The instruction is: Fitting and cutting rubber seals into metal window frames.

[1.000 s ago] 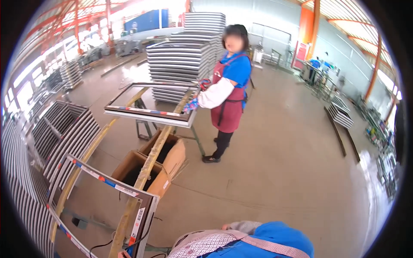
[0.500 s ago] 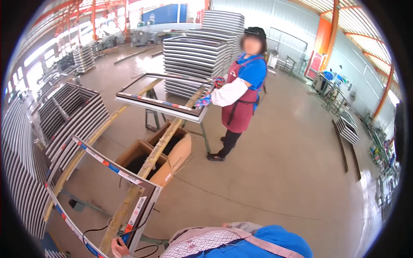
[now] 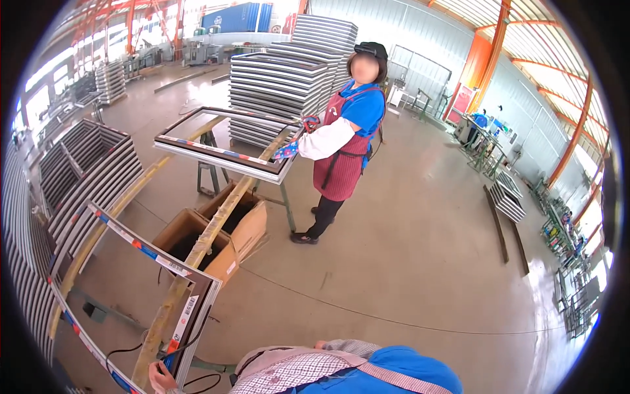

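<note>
At the lower left, my left hand [image 3: 162, 377] is closed at the near end of a dark window frame [image 3: 203, 303], its fingers pinching a thin black strip [image 3: 190, 344]. Loops of the strip curl on both sides of the hand. The frame, with coloured stickers and labels, lies across two long padded rails [image 3: 164, 315]. Of my right hand [image 3: 320, 344] only a small bit shows in front of my body, by a grey checked sleeve; its fingers are hidden.
A co-worker [image 3: 348, 125] in a dark red apron stands at another frame [image 3: 223, 156] on the rails. Open cardboard boxes [image 3: 246, 230] sit below. Stacked frames [image 3: 279, 92] rise behind, with more stacks [image 3: 92, 171] at left. Dark bars [image 3: 497, 226] lie on the floor at right.
The whole view has shifted, so the scene sits farther left. My left hand stays at the frame's near end with the black strip. The co-worker's hands remain on the other frame.
</note>
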`<state>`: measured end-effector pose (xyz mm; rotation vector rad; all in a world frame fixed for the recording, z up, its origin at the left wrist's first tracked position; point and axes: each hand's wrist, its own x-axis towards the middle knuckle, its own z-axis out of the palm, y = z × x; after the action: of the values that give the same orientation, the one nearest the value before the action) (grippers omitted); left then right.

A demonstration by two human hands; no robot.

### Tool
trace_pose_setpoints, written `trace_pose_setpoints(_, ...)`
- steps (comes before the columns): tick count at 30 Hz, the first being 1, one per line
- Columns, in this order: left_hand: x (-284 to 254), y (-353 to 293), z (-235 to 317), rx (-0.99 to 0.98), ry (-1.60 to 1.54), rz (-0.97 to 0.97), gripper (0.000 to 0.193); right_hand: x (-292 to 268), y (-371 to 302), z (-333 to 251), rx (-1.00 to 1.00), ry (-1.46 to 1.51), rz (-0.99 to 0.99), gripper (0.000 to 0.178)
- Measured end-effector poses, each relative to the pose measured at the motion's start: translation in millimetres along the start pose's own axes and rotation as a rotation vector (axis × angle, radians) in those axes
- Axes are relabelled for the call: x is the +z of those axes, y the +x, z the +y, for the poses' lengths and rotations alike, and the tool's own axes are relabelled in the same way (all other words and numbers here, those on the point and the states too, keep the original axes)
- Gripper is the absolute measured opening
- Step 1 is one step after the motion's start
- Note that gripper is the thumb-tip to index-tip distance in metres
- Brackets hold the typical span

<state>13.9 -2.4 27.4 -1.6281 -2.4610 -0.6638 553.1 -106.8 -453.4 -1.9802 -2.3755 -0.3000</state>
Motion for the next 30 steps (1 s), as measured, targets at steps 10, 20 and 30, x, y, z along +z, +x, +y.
trace_pose_setpoints(10,40.1,2.3,-27.1,0.016,-0.23,-0.07,0.026,-18.5,34.9,30.7,0.274,0.762,-1.104,0.033)
trace_pose_setpoints(20,31.8,1.2,-26.2,-0.006,-0.203,-0.076,0.026,59.5,36.3,2.4,-0.104,0.612,-0.943,0.028)
trace_pose_setpoints(30,20.4,-11.6,-32.7,-0.034,-0.231,-0.063,0.027,70.0,25.0,27.7,-0.286,0.866,-0.896,0.03)
